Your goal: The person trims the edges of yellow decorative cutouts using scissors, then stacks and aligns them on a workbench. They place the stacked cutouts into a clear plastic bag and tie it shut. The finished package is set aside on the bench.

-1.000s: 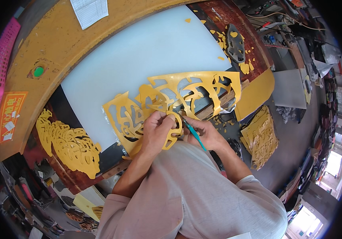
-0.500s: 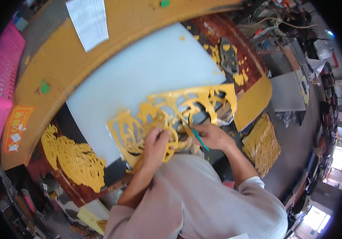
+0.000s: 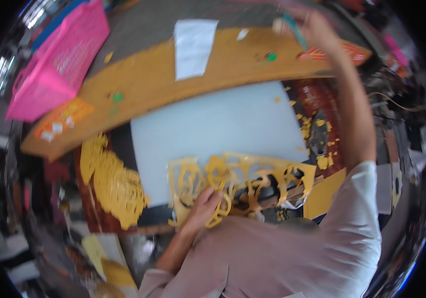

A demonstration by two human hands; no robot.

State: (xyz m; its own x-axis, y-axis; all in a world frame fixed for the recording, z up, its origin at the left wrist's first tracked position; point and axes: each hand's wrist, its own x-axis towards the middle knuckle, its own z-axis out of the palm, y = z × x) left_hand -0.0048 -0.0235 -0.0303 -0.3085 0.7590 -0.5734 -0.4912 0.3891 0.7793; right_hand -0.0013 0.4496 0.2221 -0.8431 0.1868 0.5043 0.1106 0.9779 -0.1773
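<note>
My left hand [image 3: 204, 207] is closed on the lower edge of a yellow openwork sheet [image 3: 272, 164], its fingertips pinching beside a curved strip. The sheet is full of cut-out shapes and lies across the near edge of a pale board [image 3: 213, 124], partly over my lap. High at the upper right, my right hand [image 3: 318, 31] is raised over the far ledge with the arm stretched out. In its fingers is a slim teal-handled tool [image 3: 295, 33], smeared by motion, so its exact kind cannot be told.
Yellow lattice pieces [image 3: 118, 186] are heaped left of the board. Small yellow scraps [image 3: 322, 161] lie to the right by a dark grey flat piece [image 3: 318, 134]. A curved wooden ledge [image 3: 148, 89] crosses behind, with a white paper [image 3: 194, 49] and a pink basket [image 3: 59, 64].
My right hand has left the yellow sheet and swung far up and away with the teal-handled tool. My left hand still holds the sheet. The whole view has shifted and turned.
</note>
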